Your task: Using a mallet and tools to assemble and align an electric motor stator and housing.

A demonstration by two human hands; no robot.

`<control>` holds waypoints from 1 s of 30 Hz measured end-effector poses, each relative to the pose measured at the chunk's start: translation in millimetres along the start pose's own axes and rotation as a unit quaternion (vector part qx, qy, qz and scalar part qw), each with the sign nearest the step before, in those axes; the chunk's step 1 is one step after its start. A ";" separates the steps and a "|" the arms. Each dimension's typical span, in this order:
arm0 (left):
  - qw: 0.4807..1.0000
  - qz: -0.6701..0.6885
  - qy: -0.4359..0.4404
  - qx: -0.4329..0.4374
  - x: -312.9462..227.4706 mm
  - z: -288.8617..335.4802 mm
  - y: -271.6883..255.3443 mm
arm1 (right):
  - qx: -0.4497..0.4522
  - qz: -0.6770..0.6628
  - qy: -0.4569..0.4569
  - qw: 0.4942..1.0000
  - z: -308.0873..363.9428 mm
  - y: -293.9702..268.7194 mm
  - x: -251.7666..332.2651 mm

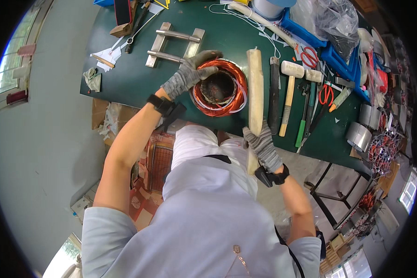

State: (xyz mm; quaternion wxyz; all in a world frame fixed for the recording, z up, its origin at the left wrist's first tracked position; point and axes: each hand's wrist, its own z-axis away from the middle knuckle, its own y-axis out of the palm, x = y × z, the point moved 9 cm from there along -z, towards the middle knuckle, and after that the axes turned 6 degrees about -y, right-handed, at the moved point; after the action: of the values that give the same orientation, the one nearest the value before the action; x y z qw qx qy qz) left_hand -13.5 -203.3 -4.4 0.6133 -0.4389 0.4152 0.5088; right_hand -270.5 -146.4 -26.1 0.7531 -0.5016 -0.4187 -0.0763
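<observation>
Head view shows the gloved left hand laid over the upper-left rim of a copper-wound ring on the green worktop, thumb apart from the fingers; whether they pinch it, I cannot tell. Just right of the ring, the gloved right hand curls its fingers around the near end of a long pale bar, beside a dark bar.

On the green bench, a crumpled cloth lies far left; a dark bar lies beside a wooden-handled mallet.
</observation>
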 end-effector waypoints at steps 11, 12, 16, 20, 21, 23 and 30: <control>0.965 0.175 -0.020 -0.192 21.1 43.6 1.4 | 0.026 -0.247 0.089 0.965 21.1 55.9 -25.2; 0.949 0.208 -0.008 -0.236 26.7 50.7 -2.4 | 0.069 -0.239 0.094 0.964 0.9 14.6 0.9; 0.922 0.211 0.016 -0.325 28.3 64.5 7.3 | -0.062 -0.372 0.244 0.894 -7.9 -33.7 -65.5; 0.892 0.201 0.039 -0.404 41.6 76.2 7.0 | -0.052 -0.391 0.224 0.891 -4.4 -22.0 -51.5; 0.893 0.202 0.037 -0.400 39.6 77.1 5.7 | -0.011 -0.368 0.207 0.907 -2.4 -16.0 -42.8; 0.887 0.197 0.025 -0.417 37.0 78.3 13.3 | 0.074 -0.316 0.171 0.930 -1.4 -5.9 -28.0; 0.881 0.212 0.035 -0.422 34.2 104.0 36.9 | -0.039 -0.502 0.158 0.849 20.2 17.9 -39.1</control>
State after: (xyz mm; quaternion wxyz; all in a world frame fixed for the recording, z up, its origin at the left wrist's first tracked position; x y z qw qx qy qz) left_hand -38.7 -90.9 -13.3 0.2323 -0.5751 0.2655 0.7381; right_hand -297.0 -133.0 -63.2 0.6479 -0.2330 -0.4855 -0.5387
